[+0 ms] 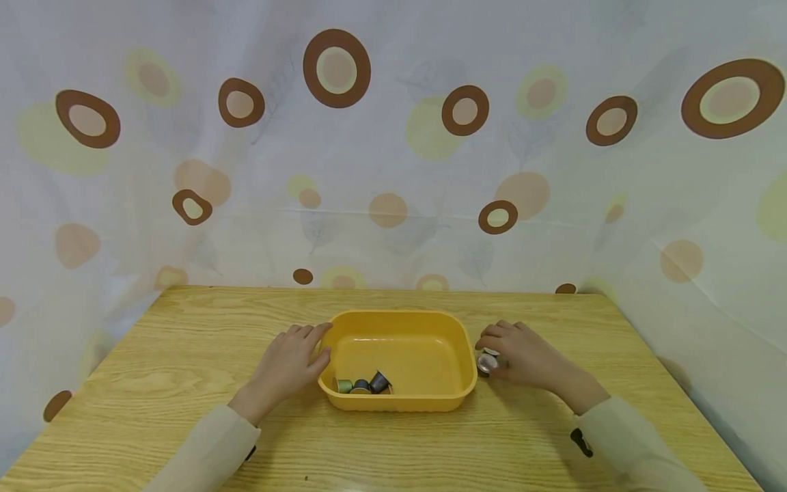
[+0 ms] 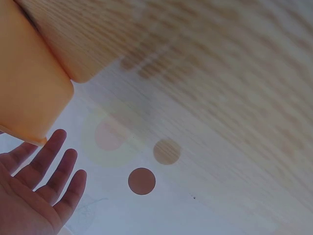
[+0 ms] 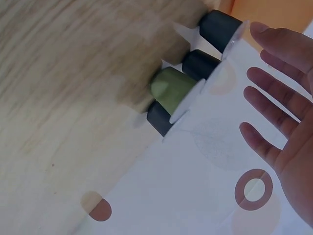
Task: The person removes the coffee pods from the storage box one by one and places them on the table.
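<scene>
My left hand (image 1: 287, 362) is at the left side of a yellow plastic basin (image 1: 399, 404), its fingers extended and touching the rim. In the left wrist view its fingers (image 2: 69, 169) look nearly straight beside the basin's corner. Several coffee capsules, among them a green capsule (image 1: 345, 386) and a dark capsule (image 1: 379, 381), lie in the basin's near left corner. To the right of the basin, my right hand (image 1: 522, 355) reaches over more capsules on the table. In the right wrist view its fingers are spread beside a dark capsule (image 3: 219, 30) and a green capsule (image 3: 171, 90).
The capsules by my right hand stand close to the basin's right wall. A light wood-grain table (image 1: 393, 451) lies under everything. Behind it and at its sides hangs a pale curtain (image 1: 393, 150) with brown rings and dots.
</scene>
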The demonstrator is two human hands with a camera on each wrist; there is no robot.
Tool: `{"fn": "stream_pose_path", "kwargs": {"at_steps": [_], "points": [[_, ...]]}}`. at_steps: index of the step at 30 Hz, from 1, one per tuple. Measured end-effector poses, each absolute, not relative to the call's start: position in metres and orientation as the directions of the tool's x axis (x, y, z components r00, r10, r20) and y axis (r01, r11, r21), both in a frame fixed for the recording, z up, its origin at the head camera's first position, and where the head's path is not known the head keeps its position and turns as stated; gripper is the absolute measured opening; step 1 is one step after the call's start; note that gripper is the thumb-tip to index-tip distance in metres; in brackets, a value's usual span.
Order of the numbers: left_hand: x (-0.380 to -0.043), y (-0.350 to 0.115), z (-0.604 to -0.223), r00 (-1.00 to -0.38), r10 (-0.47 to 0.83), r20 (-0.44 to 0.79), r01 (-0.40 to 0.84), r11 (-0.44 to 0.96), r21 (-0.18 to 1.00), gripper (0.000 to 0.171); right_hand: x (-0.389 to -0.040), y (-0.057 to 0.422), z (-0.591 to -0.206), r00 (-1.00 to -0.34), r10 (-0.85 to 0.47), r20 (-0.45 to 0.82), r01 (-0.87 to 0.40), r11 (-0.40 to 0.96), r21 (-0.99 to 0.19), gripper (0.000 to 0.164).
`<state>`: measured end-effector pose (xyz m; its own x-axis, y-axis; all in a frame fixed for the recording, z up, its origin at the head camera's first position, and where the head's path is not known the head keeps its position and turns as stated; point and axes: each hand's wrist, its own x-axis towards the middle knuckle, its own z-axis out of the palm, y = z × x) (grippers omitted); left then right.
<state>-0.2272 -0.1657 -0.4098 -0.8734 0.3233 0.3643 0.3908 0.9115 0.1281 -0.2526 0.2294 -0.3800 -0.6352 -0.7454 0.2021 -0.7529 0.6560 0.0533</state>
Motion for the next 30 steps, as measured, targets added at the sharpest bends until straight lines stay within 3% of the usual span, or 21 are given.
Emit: {"fn": "stream_pose_path", "kwargs": {"at_steps": [15,30], "points": [[-0.227,-0.165,-0.41,-0.874,0.324,0.363,0.393,0.909,0.136,0.042,-0.255,0.229,-0.364,-0.603,-0.736,0.307,-0.747,0.656,0.107,0.027],[-0.226,-0.165,-0.41,-0.873,0.321,0.367,0.389,0.912,0.129,0.042,-0.258,0.202,-0.365,-0.58,-0.737,0.348,-0.767,0.638,0.073,0.027]]}}
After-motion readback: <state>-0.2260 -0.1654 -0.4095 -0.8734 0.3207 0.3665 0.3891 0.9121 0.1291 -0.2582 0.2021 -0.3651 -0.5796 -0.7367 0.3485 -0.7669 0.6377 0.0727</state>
